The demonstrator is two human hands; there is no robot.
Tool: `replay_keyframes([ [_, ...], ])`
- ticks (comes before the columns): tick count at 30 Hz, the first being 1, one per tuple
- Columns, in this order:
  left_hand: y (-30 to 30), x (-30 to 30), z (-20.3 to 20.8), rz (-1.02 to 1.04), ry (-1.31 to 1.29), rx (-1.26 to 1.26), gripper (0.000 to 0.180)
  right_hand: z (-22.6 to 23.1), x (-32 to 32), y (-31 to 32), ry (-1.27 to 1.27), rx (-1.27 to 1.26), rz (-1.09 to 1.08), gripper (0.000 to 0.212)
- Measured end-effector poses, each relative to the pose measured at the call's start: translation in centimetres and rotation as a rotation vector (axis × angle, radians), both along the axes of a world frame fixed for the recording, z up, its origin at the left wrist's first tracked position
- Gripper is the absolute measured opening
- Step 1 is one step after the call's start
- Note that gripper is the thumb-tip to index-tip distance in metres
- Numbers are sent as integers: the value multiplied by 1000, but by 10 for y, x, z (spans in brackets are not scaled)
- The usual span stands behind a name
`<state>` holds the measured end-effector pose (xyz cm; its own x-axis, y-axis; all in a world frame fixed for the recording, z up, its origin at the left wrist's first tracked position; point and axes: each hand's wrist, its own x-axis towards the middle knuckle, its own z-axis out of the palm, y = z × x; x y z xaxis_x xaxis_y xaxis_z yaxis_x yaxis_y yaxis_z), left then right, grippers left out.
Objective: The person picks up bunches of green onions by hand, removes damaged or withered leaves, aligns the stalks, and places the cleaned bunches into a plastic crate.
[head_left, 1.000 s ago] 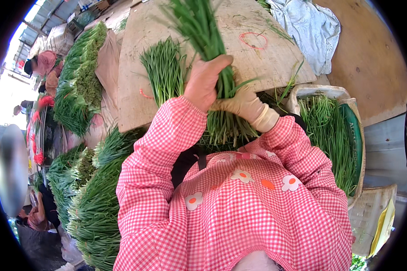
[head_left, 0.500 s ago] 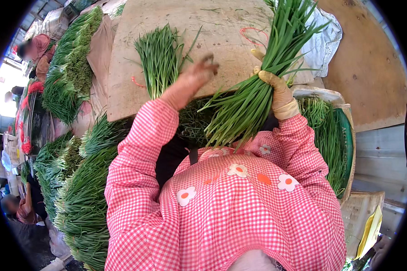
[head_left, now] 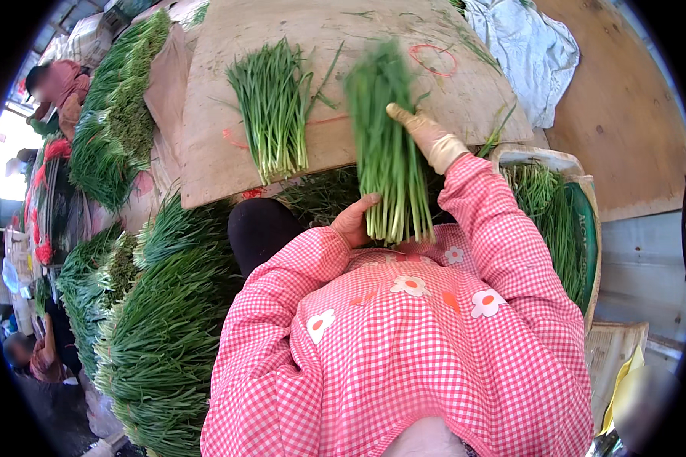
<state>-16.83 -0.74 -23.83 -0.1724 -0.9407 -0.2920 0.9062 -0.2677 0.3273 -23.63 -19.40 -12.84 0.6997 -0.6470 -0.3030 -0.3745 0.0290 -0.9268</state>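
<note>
A thick bunch of garlic chives hangs at the near edge of the board, leaves away from me and pale cut ends toward me. My right hand, in a pale glove, grips it from the right at mid-length. Lower down, my bare left hand cups the stalks from the left, its thumb against them and its other fingers hidden behind. The leafy top is smeared by motion. To the left, a second garlic chive bunch lies on the wooden board, with a red tie by it.
Another red tie loop and loose leaves lie on the board. A white cloth bag rests at its right edge. Heaped chives fill my left side; a crate with greens stands at right. Other people are at far left.
The bunch has swung left and more upright, with its stalk ends now toward me. My left hand has come down from above the board to those ends.
</note>
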Motion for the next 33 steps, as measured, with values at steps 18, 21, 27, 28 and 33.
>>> replay_keyframes([
  [18,-8,-6,-9,46,115,62,50,-75,-58,34,-413,599,-273,46],
  [21,-11,-9,-16,54,113,36,52,-104,-43,23,-481,542,-394,39],
  [27,-8,-14,-11,73,83,78,53,-116,-27,30,-327,322,-356,51],
  [28,-8,-14,-10,76,77,79,53,-118,-32,29,-330,339,-315,53],
  [33,-8,-13,-18,38,69,60,52,-63,-72,67,-442,618,-155,59],
])
